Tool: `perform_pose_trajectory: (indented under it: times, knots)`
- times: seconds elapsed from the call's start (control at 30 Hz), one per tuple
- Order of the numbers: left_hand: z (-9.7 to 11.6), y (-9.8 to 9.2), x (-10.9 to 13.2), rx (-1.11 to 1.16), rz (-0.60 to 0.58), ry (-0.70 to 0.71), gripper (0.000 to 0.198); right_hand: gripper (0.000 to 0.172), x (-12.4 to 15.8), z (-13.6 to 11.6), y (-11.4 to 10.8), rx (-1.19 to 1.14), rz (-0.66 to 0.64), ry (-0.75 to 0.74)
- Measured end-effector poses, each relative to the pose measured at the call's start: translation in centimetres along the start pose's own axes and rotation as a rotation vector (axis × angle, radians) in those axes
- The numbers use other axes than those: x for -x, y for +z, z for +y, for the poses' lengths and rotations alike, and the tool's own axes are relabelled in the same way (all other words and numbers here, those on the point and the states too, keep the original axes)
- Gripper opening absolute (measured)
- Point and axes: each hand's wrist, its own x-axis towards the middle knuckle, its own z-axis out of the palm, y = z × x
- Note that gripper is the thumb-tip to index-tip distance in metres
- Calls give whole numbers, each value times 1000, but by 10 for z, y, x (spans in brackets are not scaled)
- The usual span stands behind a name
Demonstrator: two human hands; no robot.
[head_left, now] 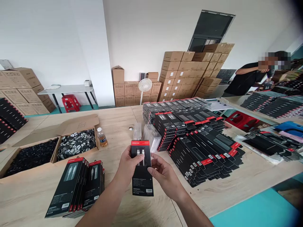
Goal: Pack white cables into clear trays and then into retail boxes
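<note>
A black and red cable box (142, 181) is held upright in front of me, with two white cable plugs showing in its window. My left hand (129, 162) grips its left edge, thumb across the window. On the right edge, my right hand (163, 173) holds the same box between thumb and curled fingers. Left of my arms, several similar packed boxes (68, 186) lean together in a row. Behind the held box stand clear plastic trays (151, 138), and to the right lie fanned stacks of black boxes (203, 151).
A carton of dark small parts (33, 154) and a carton of shiny oval pieces (77, 143) stand at the left, beside a bottle (102, 137). A white fan (145, 85) and stacked cartons (180, 72) line the wall. A person (246, 75) works at the far right.
</note>
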Motion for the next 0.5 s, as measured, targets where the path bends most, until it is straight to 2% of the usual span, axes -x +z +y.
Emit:
perform_pose_trajectory:
  times: [0.17,0.27,0.37,0.43,0.5]
  knots:
    - [-12,-12,-5,46,73,-18,38,57,-1,16,10,-11,-2,63]
    - [-24,-29,2,-34,171,-13,52,65,-7,38,17,-47,-28,138]
    - [-28,-62,31,-327,339,146,74,73,-24,69,38,-110,-61,294]
    - [-21,-91,60,-618,456,311,74,75,-37,90,67,-142,-117,380]
    - [-7,-125,88,-904,627,433,63,75,-49,107,105,-144,-189,408]
